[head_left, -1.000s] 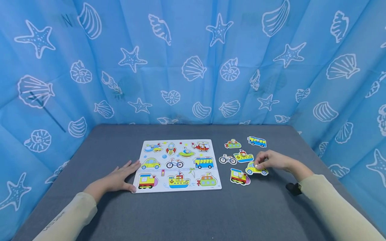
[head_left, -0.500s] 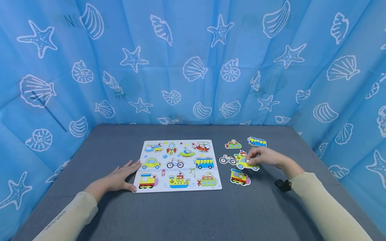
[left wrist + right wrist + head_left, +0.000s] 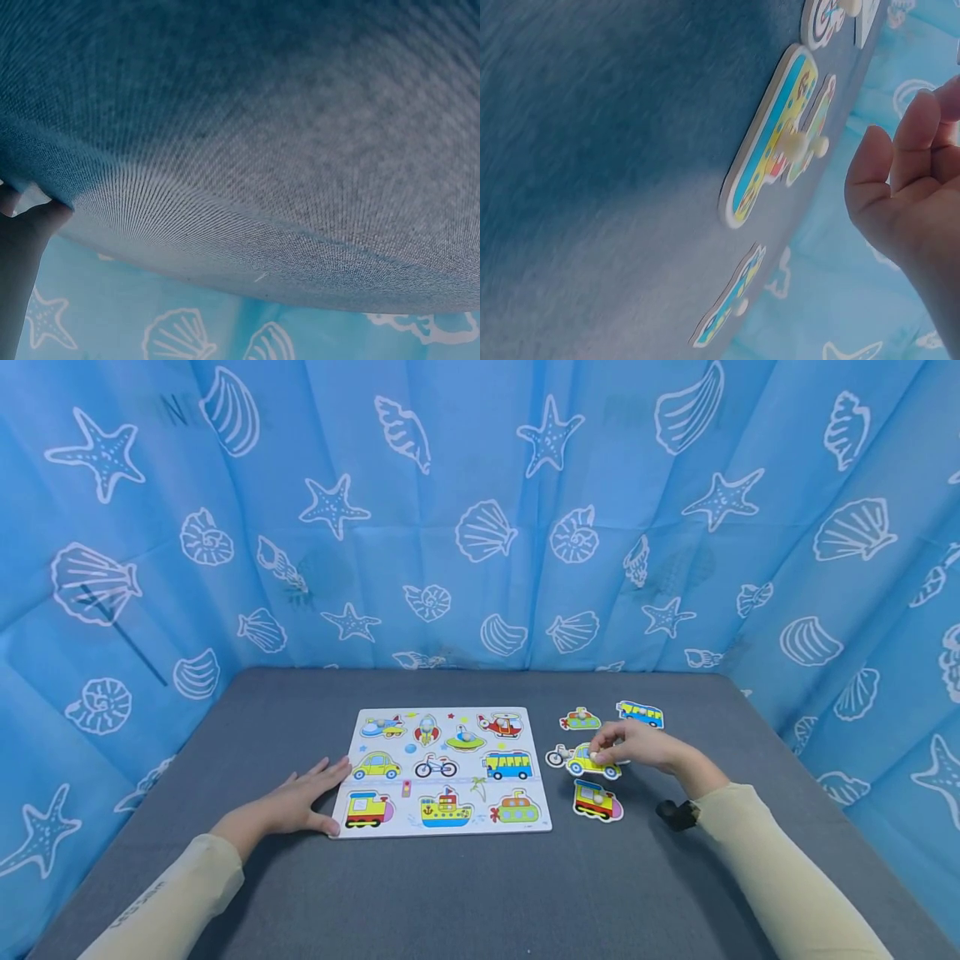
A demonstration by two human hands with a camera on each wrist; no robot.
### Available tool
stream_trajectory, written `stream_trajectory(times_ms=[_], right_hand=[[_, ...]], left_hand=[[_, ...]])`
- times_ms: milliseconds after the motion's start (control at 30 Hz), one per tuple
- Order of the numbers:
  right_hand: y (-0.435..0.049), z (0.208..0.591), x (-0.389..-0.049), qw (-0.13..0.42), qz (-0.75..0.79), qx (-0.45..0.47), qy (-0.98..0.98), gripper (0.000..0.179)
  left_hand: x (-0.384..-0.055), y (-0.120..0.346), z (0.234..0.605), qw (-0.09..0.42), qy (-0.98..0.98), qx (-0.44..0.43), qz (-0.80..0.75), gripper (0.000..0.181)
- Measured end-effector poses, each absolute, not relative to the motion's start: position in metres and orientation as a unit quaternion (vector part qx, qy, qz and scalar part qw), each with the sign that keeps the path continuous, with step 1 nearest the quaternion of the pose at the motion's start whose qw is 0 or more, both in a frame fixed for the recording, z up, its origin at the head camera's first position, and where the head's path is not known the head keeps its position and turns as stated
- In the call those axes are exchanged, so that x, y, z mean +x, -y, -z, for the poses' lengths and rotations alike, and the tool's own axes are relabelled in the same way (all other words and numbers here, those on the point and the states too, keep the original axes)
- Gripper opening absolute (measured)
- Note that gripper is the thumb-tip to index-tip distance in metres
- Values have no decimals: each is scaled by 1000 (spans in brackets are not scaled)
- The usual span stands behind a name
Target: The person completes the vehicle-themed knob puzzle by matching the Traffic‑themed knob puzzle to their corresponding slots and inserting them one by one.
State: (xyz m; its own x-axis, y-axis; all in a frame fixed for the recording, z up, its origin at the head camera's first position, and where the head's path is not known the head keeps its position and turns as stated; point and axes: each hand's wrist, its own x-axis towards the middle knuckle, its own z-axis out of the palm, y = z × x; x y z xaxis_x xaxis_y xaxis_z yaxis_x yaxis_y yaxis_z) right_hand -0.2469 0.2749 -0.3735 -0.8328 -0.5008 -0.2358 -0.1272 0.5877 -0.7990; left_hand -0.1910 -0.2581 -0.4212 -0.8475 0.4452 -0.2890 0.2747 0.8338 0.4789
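Note:
Between its thumb and fingers, my right hand [image 3: 637,747] pinches the knob of a yellow car puzzle piece [image 3: 585,762], held above the loose pieces. Beneath the car lie the bicycle piece [image 3: 557,757], partly covered, and the ship piece, hidden in the head view but seen as a ship piece [image 3: 769,142] in the right wrist view. My left hand [image 3: 296,802] lies with spread fingers at the left edge of the white puzzle board [image 3: 450,708], thumb on its near corner. On the board's middle row is a printed yellow car picture [image 3: 376,767].
Near the car lie a train piece [image 3: 597,801], a submarine piece [image 3: 580,719] and a bus piece [image 3: 640,713]. Everything is on a grey cloth-covered table [image 3: 450,893]. A blue shell-patterned curtain [image 3: 480,527] surrounds its back and sides.
My right hand has lifted the yellow car piece and carried it left, over the ship and then toward the bicycle. The left hand stays at the board.

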Motion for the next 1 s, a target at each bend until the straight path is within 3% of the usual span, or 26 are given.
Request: stream_trajectory(times_ms=[1000], right_hand=[[-212,379,-269,245,411,-206,-853,15]], left_hand=[[-193,256,418,201,-942,182,-199,108]])
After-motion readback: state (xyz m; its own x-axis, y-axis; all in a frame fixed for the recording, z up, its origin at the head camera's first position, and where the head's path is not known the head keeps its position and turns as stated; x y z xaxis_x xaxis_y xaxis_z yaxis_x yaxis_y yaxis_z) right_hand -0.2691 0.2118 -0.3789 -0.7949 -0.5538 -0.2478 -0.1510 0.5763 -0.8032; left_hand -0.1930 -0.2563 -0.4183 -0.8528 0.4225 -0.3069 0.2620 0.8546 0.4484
